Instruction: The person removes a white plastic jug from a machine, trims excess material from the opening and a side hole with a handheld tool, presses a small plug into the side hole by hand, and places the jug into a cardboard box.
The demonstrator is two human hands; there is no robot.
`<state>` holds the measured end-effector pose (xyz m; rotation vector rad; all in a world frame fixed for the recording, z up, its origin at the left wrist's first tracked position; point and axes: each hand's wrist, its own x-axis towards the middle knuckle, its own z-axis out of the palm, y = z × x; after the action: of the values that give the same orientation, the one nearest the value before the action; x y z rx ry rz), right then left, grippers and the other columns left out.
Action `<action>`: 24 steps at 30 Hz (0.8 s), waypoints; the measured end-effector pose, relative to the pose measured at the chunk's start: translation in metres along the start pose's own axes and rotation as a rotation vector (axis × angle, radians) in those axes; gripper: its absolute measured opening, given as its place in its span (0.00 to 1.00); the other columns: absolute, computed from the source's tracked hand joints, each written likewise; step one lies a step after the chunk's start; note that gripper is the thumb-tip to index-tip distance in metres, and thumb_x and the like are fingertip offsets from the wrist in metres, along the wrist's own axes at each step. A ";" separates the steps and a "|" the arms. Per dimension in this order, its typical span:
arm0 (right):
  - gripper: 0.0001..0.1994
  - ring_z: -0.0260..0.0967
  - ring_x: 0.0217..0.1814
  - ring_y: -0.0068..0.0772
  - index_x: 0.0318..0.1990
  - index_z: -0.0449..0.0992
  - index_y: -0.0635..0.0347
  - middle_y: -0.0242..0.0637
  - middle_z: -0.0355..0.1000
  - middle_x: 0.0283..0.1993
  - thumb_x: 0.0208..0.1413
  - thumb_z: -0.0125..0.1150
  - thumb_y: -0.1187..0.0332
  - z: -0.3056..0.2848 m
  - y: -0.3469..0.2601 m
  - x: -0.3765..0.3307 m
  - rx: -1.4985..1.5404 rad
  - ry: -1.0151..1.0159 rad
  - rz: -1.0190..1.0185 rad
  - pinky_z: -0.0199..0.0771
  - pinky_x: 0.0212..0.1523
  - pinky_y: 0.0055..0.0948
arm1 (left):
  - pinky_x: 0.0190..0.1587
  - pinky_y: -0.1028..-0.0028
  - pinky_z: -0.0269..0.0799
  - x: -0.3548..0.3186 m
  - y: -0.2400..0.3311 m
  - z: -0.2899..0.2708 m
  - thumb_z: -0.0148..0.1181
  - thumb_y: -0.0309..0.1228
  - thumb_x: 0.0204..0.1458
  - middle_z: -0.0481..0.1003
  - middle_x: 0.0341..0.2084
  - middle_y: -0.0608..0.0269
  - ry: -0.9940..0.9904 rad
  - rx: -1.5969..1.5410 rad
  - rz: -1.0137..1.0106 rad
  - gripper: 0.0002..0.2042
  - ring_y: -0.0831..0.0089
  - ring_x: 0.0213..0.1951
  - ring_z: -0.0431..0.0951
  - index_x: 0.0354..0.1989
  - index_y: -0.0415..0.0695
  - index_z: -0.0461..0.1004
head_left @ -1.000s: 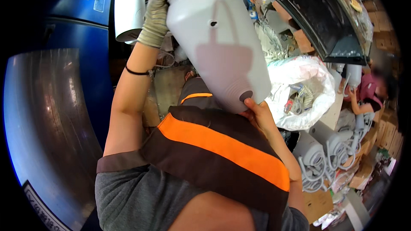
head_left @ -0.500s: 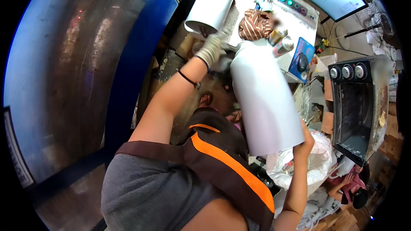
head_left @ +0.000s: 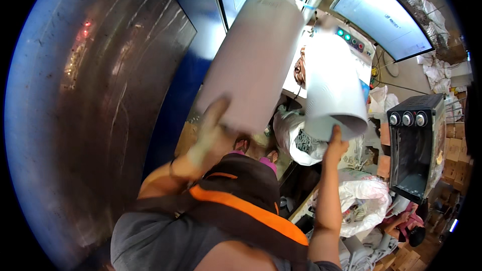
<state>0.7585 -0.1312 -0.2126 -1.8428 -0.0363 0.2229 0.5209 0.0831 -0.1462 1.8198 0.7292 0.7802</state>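
My left hand (head_left: 208, 138), in a pale glove and smeared by motion, grips the lower end of a large white bottle-shaped plastic shell (head_left: 256, 65). That shell leans up and away, its narrow neck at the far end. My right hand (head_left: 335, 145) is bare and pinches the near rim of a second white plastic shell (head_left: 331, 88), thumb over the edge. This one is hollow, its open mouth toward me, and its far part is washed out by glare. Between the two shells shows a bit of striped brown cloth (head_left: 299, 68).
A blue machine with a scuffed metal panel (head_left: 125, 70) fills the left. Beyond the shells are a control box (head_left: 351, 40) with lit green buttons and a monitor (head_left: 384, 15). White sacks (head_left: 359, 190) and a toaster oven (head_left: 414, 150) stand right. Another person (head_left: 406, 223) is farther off.
My left hand has come back toward me with the far shell, now raised large before me. The right-hand shell has swung up and away, and its open mouth now shows. The view has shifted.
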 end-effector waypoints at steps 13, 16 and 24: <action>0.18 0.72 0.39 0.44 0.42 0.74 0.71 0.49 0.75 0.37 0.59 0.51 0.60 0.306 0.079 0.059 0.214 0.012 -0.213 0.68 0.42 0.36 | 0.27 0.76 0.78 -0.116 -0.015 -0.067 0.56 0.26 0.50 0.74 0.37 0.55 0.353 -1.033 -1.117 0.17 0.68 0.31 0.78 0.48 0.35 0.67; 0.15 0.71 0.38 0.46 0.44 0.73 0.70 0.50 0.74 0.37 0.56 0.51 0.65 0.307 0.139 0.058 -0.053 0.038 -0.233 0.68 0.42 0.36 | 0.27 0.78 0.79 -0.117 -0.021 -0.066 0.56 0.27 0.50 0.73 0.42 0.53 0.390 -1.071 -1.156 0.19 0.66 0.37 0.78 0.51 0.35 0.64; 0.27 0.70 0.42 0.55 0.59 0.62 0.61 0.53 0.73 0.39 0.53 0.55 0.60 0.253 0.071 0.037 -0.537 -0.129 -0.483 0.68 0.43 0.45 | 0.27 0.78 0.77 -0.105 -0.015 -0.057 0.57 0.27 0.49 0.73 0.40 0.55 0.461 -1.042 -1.182 0.18 0.66 0.37 0.78 0.49 0.35 0.66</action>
<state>0.7454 0.0948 -0.3518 -2.2787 -0.6794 -0.0152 0.4104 0.0388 -0.1627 0.1246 1.1878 0.5448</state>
